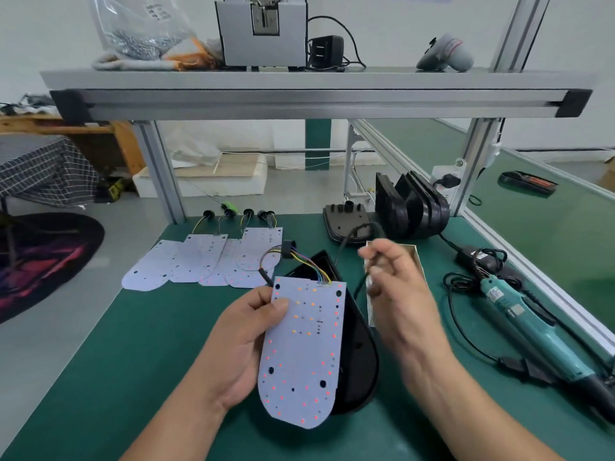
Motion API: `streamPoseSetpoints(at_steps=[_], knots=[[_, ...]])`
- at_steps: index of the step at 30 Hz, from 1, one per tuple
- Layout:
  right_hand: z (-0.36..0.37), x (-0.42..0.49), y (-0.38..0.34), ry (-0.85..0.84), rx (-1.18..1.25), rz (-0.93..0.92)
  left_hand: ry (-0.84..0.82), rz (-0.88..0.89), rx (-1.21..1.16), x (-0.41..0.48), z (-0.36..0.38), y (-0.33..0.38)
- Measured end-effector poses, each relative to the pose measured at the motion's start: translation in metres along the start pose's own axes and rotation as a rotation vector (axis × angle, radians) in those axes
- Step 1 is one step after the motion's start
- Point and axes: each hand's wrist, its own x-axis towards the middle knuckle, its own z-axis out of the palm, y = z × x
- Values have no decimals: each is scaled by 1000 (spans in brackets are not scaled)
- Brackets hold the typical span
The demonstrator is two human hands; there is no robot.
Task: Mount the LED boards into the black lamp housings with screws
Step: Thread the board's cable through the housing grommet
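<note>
The left hand (246, 344) grips the LED board (306, 347) by its left edge, thumb pressed on the white face and fingers curled behind, holding it tilted up off the bench with its rounded end nearest. Some of the small LEDs on it glow red and orange. A bundle of coloured wires (309, 264) runs from the board's far edge up to a black connector. Just behind and to the right of the board, partly hidden by it, a black lamp housing (359, 361) lies on the green mat (133, 361). The right hand (399, 294) is raised to the right of the board's far end and is blurred; its fingers are curled, and it seems to pinch a black cable (361, 287) between thumb and fingertips. A small cardboard box (416, 257) sits behind that hand. Far left on the mat, spare LED boards (199, 261) lie overlapping in a row. Far right, a stack of black housings (412, 207) stands on edge, with another housing (346, 221) flat beside it. A teal electric screwdriver (532, 327) lies on the right with its cord. An aluminium shelf (299, 81) spans the bench overhead, carrying a bag of screws (143, 31) and a grey machine (263, 31). A green conveyor (549, 201) runs off to the right, and a dark rug (43, 261) lies on the floor at left.
</note>
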Motion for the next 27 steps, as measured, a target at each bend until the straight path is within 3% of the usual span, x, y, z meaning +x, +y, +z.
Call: streamPoseSetpoints(at_steps=[3, 7, 10, 13, 17, 19, 22, 24, 27], knots=[[15, -9, 8, -83, -37, 140, -18, 21, 67, 1, 7, -9], [12, -7, 3, -102, 114, 380, -8, 88, 115, 5, 8, -17], [2, -3, 1, -213, 11, 388, 55, 162, 320, 7, 8, -21], [-4, 0, 0, -317, -257, 329, 134, 207, 471, 9, 7, -24], [-6, 2, -9, -372, -932, 113, 175, 256, 552, 6, 11, -22], [-6, 1, -13, -330, -1154, 15, 207, 312, 614, 6, 13, -20], [-2, -5, -10, -172, -1323, -255, 219, 357, 680, 5, 14, -19], [7, -8, -5, -168, -1326, -409, 199, 379, 707, 4, 15, -18], [17, -11, 7, -246, -1276, -416, 155, 433, 753, 4, 16, -16]])
